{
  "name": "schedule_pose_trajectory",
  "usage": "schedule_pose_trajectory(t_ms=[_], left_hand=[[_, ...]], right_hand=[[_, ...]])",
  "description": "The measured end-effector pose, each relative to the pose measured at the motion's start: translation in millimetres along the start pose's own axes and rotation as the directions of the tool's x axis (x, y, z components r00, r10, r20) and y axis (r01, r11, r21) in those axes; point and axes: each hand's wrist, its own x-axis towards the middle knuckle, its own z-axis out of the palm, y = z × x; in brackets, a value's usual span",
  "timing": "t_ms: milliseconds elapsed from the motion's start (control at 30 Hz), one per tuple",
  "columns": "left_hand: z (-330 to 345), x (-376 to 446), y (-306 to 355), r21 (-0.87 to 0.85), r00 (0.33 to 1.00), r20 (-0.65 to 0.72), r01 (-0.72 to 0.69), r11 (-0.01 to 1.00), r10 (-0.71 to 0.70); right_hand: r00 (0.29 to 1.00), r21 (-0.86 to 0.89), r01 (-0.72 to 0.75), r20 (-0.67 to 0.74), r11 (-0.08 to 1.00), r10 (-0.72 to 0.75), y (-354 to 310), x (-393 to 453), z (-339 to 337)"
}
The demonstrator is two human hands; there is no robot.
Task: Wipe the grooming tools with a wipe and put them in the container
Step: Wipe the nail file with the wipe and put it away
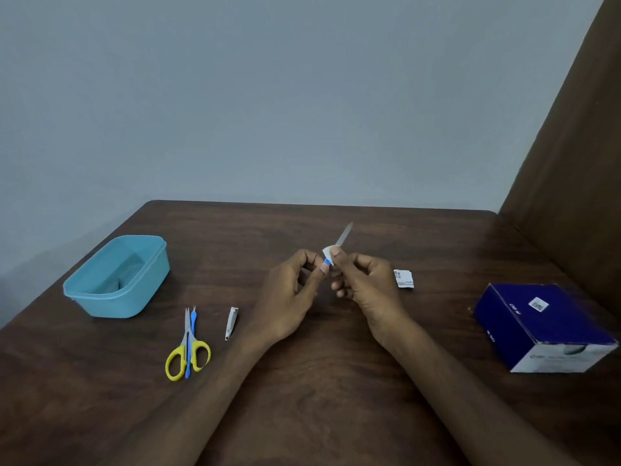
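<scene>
Both hands are gripping: left hand (295, 290) is pinching the slim metal nail file's (345, 234) blue handle, right hand (364, 284) is pinching a folded white wipe (327, 253) around it, above the wood-grain table (302, 381).

Dark wood-grain table (319, 381), glossy blue plastic container (116, 277), metal nail file (345, 234)

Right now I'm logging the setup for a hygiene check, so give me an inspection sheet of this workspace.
Surface: dark wooden table.
Job's things: nail file held up with a wipe around its base; scissors, blue tool and nail clipper on the table; blue container at left.
Clutter: torn wrapper; blue box.
Hands: left hand pinches the file's blue handle; right hand pinches the wipe.
Cables: nothing seen.
Surroundings: grey wall; brown panel at right.
</scene>
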Motion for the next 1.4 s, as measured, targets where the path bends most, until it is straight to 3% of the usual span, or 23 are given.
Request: schedule_pose_trajectory(t_ms=[133, 367, 633, 833, 1133, 1400], left_hand=[[0, 1, 0, 0.017, 1.0, 0.014, -0.019, 1.0, 0.018], [0, 0, -1, 0.033, 0.999, 0.048, 0.0, 0.999, -0.001], [-1, -1, 2, 0.033, 0.999, 0.033, 0.005, 0.999, -0.006], [-1, 0, 1, 0.014, 1.0, 0.002, 0.015, 1.0, -0.015], [-2, -1, -2, 0.088, 0.996, 0.083, -0.033, 0.996, 0.025], [-3, -3, -3, 0.106, 0.992, 0.119, -0.048, 0.993, 0.035]], right_hand=[[0.999, -0.003, 0.027, -0.023, 1.0, -0.027, -2, -1, 0], [0.995, 0.131, -0.083, -0.046, 0.988, 0.09, -12, 0, -7], [0.994, 0.271, -0.095, -0.029, 0.958, 0.107, -11, -1, -4], [0.996, 0.36, -0.063, -0.037, 0.931, 0.081, -14, 2, -10], [0.999, 0.494, -0.04, -0.007, 0.868, 0.05, -18, 2, -13], [0.988, 0.611, -0.032, -0.101, 0.791, 0.117, -20, 13, -24]])
